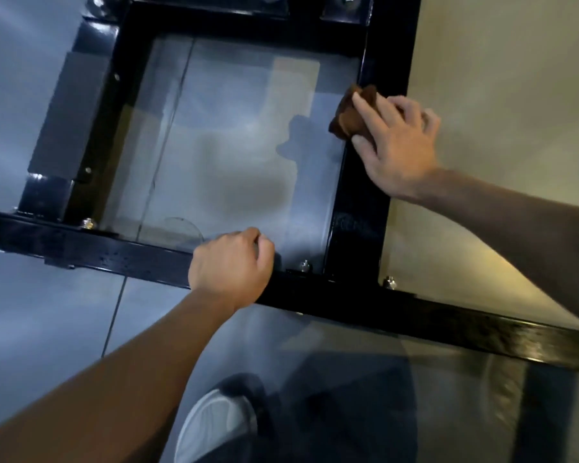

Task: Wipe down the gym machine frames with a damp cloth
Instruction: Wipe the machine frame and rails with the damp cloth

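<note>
Cloth (350,113), brown and crumpled, is pressed by the right hand (395,145) against a glossy black square-tube frame (361,208), fingers curled over it. The left hand (231,265) grips the frame's lower bar. Silver bolts (304,264) stud the corners above smooth grey floor (47,312)
</note>
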Motion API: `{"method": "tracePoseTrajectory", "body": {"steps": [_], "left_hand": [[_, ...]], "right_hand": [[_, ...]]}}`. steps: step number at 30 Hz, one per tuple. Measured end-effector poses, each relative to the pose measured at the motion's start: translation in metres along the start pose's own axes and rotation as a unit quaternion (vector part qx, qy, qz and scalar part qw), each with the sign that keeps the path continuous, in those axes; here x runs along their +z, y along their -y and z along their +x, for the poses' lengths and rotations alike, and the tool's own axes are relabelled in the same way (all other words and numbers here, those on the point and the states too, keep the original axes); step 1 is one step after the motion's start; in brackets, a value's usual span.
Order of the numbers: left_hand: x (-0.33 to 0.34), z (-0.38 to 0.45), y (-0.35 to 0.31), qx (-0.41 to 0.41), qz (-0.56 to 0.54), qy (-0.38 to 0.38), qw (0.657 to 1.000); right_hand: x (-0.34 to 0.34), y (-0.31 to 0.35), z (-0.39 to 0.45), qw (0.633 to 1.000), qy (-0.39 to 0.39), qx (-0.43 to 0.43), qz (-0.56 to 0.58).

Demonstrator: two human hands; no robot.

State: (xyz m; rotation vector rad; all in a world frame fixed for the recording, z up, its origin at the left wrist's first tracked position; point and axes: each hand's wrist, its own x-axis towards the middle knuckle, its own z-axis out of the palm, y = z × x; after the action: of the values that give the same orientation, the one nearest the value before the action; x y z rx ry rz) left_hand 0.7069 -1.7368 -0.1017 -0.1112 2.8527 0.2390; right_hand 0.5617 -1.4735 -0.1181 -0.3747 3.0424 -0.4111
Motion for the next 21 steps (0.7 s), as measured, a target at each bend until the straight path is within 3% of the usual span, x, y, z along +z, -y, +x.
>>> {"method": "tracePoseTrajectory", "body": {"steps": [4, 13, 15, 18, 21], "left_hand": [[0.0, -0.001, -0.002, -0.001, 0.001, 0.003, 1.0], [-0.001, -0.003, -0.001, 0.006, -0.022, 0.008, 1.0], [0.0, -0.003, 0.002, -0.005, -0.017, 0.005, 1.0], [0.002, -0.001, 0.0, -0.002, -0.019, 0.011, 1.0], [0.0, -0.004, 0.002, 0.003, -0.026, 0.011, 1.0]], "right_hand": [[0.007, 0.029, -0.074, 0.997, 0.063, -0.043, -0.02], [0.009, 0.052, -0.105, 0.995, -0.016, -0.066, -0.077], [-0.003, 0.062, -0.118, 0.997, -0.07, 0.013, -0.018], [-0.03, 0.047, -0.163, 0.973, -0.139, 0.177, 0.057], [-0.047, -0.018, -0.235, 0.948, -0.153, 0.279, 0.006]]}}
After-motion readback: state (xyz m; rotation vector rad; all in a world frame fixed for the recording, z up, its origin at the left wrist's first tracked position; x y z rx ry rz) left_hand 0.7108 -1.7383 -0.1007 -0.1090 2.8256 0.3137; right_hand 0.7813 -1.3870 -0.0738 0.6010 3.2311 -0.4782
